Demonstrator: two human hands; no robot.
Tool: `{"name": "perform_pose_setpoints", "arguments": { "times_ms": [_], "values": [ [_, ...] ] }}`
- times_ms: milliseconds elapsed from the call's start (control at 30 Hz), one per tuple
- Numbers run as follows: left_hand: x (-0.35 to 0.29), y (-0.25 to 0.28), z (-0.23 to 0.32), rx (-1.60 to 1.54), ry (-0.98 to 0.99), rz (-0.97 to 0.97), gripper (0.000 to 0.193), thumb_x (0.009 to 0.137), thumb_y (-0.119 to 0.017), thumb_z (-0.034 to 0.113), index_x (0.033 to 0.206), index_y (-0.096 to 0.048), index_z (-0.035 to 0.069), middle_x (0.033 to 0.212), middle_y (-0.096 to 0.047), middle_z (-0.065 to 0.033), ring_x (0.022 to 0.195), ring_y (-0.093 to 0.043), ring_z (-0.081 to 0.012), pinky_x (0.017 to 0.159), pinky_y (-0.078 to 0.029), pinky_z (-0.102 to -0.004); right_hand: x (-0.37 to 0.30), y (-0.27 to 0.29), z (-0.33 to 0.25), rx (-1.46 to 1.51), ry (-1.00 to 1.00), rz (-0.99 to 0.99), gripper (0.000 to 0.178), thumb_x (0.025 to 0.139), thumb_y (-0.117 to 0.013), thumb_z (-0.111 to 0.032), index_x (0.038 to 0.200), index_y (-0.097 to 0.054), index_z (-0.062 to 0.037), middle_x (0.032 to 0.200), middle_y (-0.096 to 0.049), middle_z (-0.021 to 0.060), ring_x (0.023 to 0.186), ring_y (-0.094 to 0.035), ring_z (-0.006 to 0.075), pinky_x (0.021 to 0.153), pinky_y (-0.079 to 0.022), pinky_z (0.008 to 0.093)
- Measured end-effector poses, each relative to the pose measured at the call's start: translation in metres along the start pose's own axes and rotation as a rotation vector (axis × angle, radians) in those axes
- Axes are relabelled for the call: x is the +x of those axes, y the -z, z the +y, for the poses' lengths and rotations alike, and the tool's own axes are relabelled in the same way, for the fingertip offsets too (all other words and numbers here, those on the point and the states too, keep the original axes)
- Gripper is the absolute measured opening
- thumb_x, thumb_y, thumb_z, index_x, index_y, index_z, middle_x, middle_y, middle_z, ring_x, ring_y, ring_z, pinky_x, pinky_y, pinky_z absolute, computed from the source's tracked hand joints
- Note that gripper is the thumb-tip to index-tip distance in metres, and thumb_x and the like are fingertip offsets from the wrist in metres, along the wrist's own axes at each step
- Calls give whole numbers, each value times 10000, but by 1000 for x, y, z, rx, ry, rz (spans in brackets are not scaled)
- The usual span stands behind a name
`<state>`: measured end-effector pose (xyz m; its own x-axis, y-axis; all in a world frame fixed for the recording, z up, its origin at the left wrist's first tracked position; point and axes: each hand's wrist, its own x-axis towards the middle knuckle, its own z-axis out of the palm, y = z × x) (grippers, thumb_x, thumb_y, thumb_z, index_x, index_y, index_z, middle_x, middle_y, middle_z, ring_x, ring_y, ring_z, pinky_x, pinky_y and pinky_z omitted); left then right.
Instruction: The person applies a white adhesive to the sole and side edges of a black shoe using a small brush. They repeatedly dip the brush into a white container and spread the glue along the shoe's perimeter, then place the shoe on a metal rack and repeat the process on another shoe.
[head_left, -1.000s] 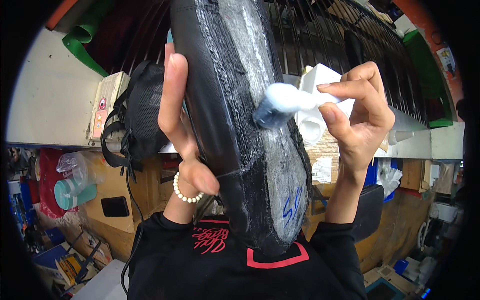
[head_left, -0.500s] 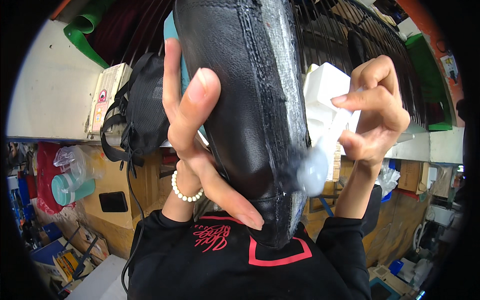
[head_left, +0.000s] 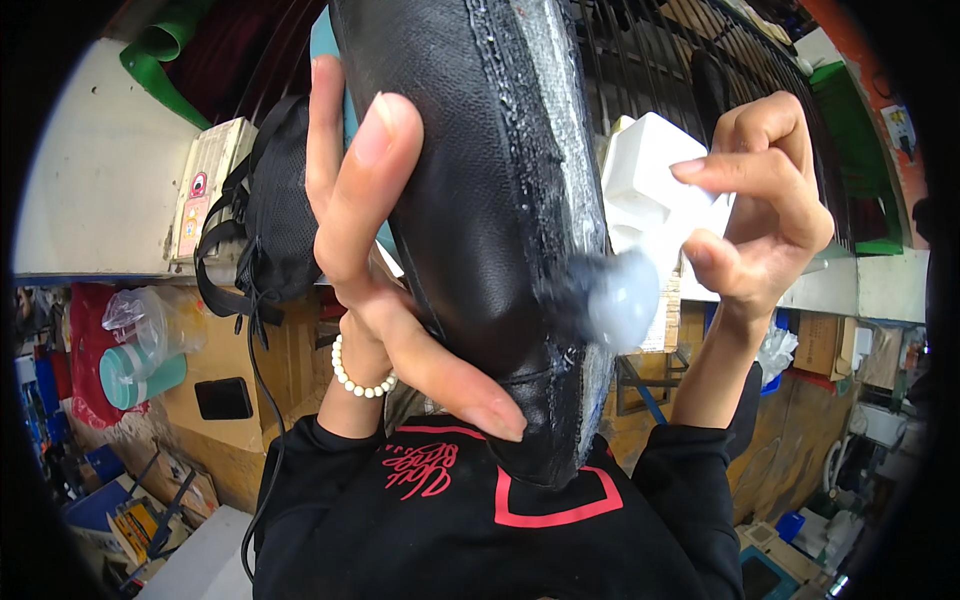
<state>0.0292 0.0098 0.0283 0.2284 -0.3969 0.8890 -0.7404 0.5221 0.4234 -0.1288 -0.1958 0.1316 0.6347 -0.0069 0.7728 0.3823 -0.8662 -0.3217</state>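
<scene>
My left hand (head_left: 385,260) is closed round a black leather shoe upper (head_left: 460,200), which stands on end in front of my chest. Its thumb and fingers press on the leather, and a teal form (head_left: 325,40) shows behind it. Along the upper's right side runs a rough seam beside a whitish fabric underside (head_left: 560,120). In my right hand (head_left: 765,200), a white-handled brush (head_left: 625,300) is pinched between thumb and fingers. Its dark bristles, smeared by motion, are at the seam near the lower end of the upper. The brush handle blends into a white plastic container behind it.
Behind the brush is the white plastic container (head_left: 655,160). A metal-barred rack (head_left: 650,60) lies at the far side. To the left are a black mesh bag (head_left: 285,200) with a cable, a phone (head_left: 224,398) on cardboard, and a teal cup (head_left: 140,375).
The brush has moved up a little along the seam. The upper and my left hand have shifted slightly left and upward.
</scene>
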Motion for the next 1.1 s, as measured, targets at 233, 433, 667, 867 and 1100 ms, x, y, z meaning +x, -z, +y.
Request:
{"name": "perform_pose_setpoints", "arguments": {
  "times_ms": [233, 433, 667, 867, 1100],
  "values": [
    [6, 2, -1, 28, 46, 80, 1027, 815, -653, 653, 1504, -300, -23, 1538, -349, -201, 1394, -398, -386, 1168, -313, -605, -21, -2, 1, 71, -40, -15, 469, 582, -867, -449, 836, -770, -67, 874, -407, 28, 790, -463, 175, 662, -356, 302],
    [13, -1, 0, 34, 95, 168, 984, 829, -669, 617, 1489, -330, -29, 1520, -383, -194, 1376, -430, -375, 1158, -336, -609, -32, -1, -1, 113, -70, -20, 531, 545, -916, -528, 822, -783, -95, 845, -393, 6, 777, -467, 177, 670, -354, 310],
    [14, 4, -5, 70, 119, 222, 934, 844, -688, 575, 1471, -365, -37, 1499, -424, -187, 1355, -468, -363, 1146, -363, -612, -41, -3, -12, 204, -97, -52, 534, 435, -951, -482, 788, -796, -113, 794, -384, -22, 744, -465, 158, 638, -342, 298],
    [12, 11, -10, 120, 135, 192, 892, 858, -704, 540, 1456, -395, -44, 1481, -459, -181, 1338, -500, -353, 1136, -385, -616, -81, 6, -15, 382, -268, -23, 447, 426, -961, -265, 803, -806, -80, 775, -436, -11, 725, -465, 141, 617, -342, 278],
    [12, 34, -16, 91, 201, -108, 842, 873, -723, 498, 1439, -429, -52, 1461, -499, -173, 1317, -537, -340, 1125, -412, -620, -156, 28, -2, -728, -848, -102, 243, 702, -895, -252, 794, -757, -74, 831, -568, 46, 757, -535, 225, 703, -398, 361]
  ]
}}
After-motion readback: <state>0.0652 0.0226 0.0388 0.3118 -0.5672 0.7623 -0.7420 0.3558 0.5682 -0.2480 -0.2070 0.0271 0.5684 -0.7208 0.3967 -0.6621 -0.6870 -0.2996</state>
